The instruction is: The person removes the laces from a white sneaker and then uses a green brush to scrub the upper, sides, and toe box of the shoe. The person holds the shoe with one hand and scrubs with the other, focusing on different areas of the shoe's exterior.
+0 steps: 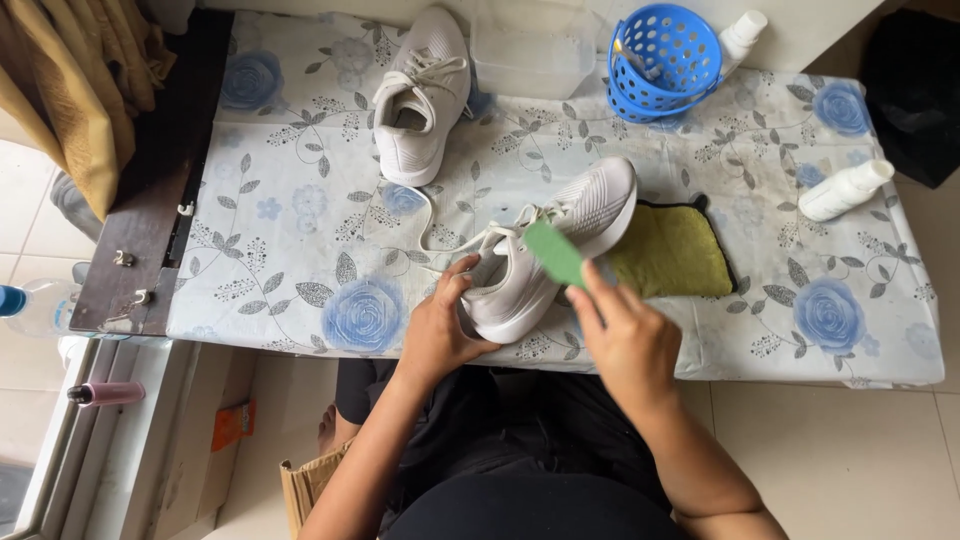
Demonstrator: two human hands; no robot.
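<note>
A white sneaker (560,250) lies tilted on its side near the front edge of the flowered tablecloth (300,220), its laces trailing left. My left hand (440,325) grips the shoe's heel opening. My right hand (625,340) holds a flat green insole (556,252) against the shoe's side. A second white sneaker (420,95) stands upright at the back of the table, apart from both hands.
An olive-green cloth (672,252) lies just right of the held shoe. A blue perforated basket (662,60), a clear plastic box (530,50) and two white bottles (845,190) sit at the back and right. Yellow curtain (75,90) hangs at left.
</note>
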